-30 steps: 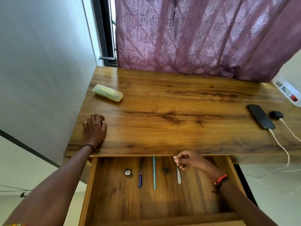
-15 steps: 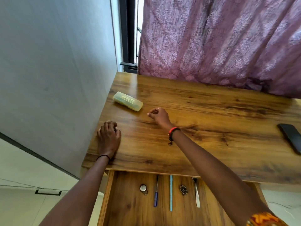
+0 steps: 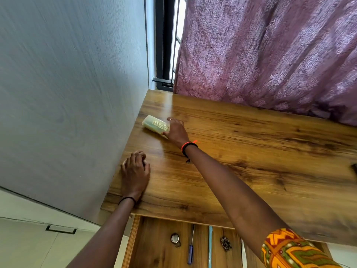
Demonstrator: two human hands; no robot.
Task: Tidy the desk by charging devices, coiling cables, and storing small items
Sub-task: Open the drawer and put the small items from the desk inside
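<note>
A pale green translucent case (image 3: pixel 154 126) lies near the far left corner of the wooden desk (image 3: pixel 251 151). My right hand (image 3: pixel 175 132) reaches across to its right end, thumb on the near side and a ringed finger on the far side, gripping it. My left hand (image 3: pixel 135 171) rests on the desk by the left edge with its fingers loosely bent, and whether anything lies under it is unclear. Below the desk's front edge the drawer (image 3: pixel 154 248) stands open, holding a small round item (image 3: pixel 175 238), a blue screwdriver (image 3: pixel 190 252), a light blue pen (image 3: pixel 210 246) and a dark trinket (image 3: pixel 225 243).
A grey wall (image 3: pixel 67 93) runs close along the desk's left side. A purple curtain (image 3: pixel 270 55) hangs over the back edge beside a window frame. The corner of a dark phone (image 3: pixel 355 168) shows at the right border. My right forearm crosses over the drawer's right part.
My right hand left the drawer, crossed the desk to the far left and took hold of the green case. The view swung left. My left hand stayed where it was.
</note>
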